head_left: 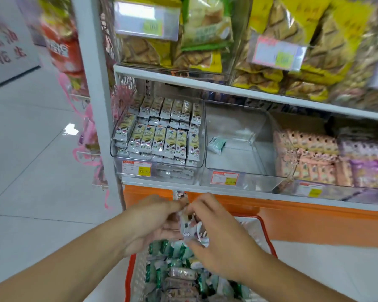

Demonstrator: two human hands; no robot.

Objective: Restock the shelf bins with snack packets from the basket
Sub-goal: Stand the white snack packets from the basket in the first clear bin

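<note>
White snack packets [191,227] gripped by left hand [153,223] and right hand [218,243]; basket [268,240] below.

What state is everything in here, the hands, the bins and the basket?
Left hand: fingers curled round a bunch of packets.
Right hand: pinching the same packets.
Left bin: nearly full, packets upright in rows.
Middle bin: almost bare, one green packet lying inside.
Right bin: stacked with pink packets.
Basket: holds many loose packets.
</note>
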